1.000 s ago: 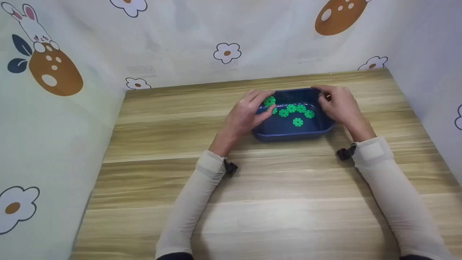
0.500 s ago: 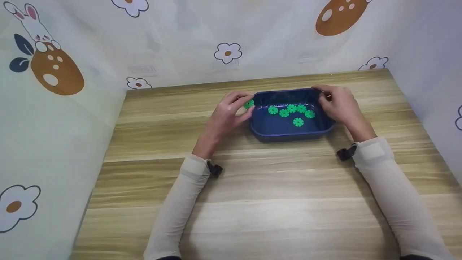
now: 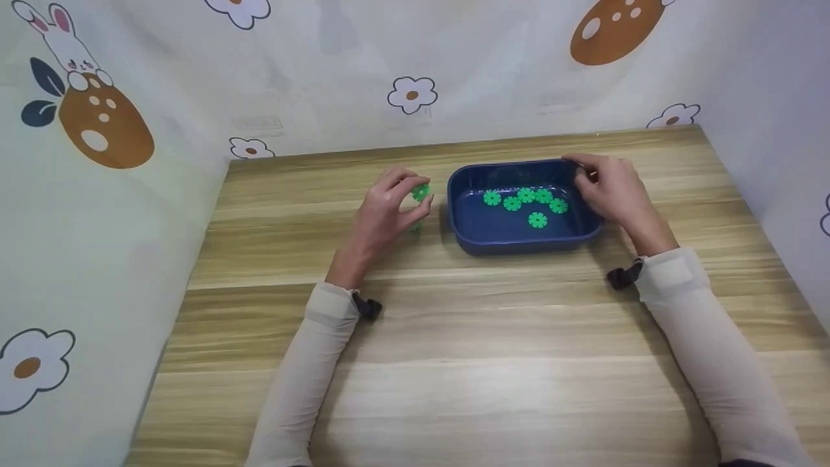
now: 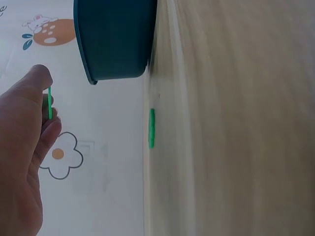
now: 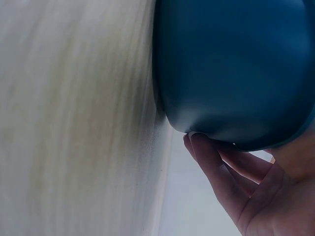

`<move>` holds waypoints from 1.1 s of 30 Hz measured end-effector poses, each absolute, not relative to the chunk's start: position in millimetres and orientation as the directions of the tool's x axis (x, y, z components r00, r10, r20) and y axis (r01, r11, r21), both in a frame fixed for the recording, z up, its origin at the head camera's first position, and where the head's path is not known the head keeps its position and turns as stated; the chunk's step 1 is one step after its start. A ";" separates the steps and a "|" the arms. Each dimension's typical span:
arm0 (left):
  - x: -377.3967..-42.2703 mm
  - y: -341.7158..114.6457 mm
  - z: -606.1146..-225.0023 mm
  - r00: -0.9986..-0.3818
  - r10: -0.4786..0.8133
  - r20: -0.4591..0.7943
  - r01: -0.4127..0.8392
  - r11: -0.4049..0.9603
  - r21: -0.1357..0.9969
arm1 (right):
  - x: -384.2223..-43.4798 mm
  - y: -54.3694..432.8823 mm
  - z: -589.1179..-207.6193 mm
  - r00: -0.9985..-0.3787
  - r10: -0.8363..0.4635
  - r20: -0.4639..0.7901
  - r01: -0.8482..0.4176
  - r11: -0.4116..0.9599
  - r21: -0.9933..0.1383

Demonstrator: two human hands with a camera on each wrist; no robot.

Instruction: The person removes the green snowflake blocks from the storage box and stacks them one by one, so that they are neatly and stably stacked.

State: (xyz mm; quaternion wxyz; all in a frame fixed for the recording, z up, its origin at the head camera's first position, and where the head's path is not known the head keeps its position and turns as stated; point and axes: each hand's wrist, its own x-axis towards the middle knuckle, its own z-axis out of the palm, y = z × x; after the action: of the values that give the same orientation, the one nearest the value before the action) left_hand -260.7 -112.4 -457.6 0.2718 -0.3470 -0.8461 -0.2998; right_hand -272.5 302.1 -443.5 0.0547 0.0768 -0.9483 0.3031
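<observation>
Green notched disc (image 3: 421, 192) hangs above the worktop (image 3: 454, 337), left of the blue tub (image 3: 524, 247), its edges pinched by your left hand (image 3: 382, 211), fingers parted only by the disc, while your right hand (image 3: 611, 187) seems to pinch the tub's rim to steady it.

We hold our left forearm (image 3: 295, 376) and right forearm (image 3: 713, 357) forward, slanting toward each other. Our left hand (image 3: 379, 211) hangs raised, its thumb (image 4: 38, 77) and fingertips (image 4: 54, 113) together in a pinch. Our right hand (image 3: 615, 188) turns inward at the wrist (image 3: 652, 237), thumb and bent fingers (image 5: 209, 160) opposed in a grip.
</observation>
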 end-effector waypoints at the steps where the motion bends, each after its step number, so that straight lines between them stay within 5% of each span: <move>1: -260.2 -114.1 -458.1 -0.619 0.424 0.661 0.747 0.579 0.327 | -272.5 302.2 -443.5 -0.982 -0.113 0.149 -0.179 0.804 -0.568; 33: -259.1 -139.7 -464.3 -0.820 0.536 0.202 0.544 0.617 0.569 | -271.0 301.8 -442.7 -0.987 -0.105 0.123 -0.157 0.800 -0.580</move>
State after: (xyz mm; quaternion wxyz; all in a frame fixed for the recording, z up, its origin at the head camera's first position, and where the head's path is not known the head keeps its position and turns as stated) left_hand -259.1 -139.7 -464.3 0.0062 -0.3002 -0.8991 -0.3184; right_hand -271.0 301.8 -442.7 0.0424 0.0691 -0.9476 0.3090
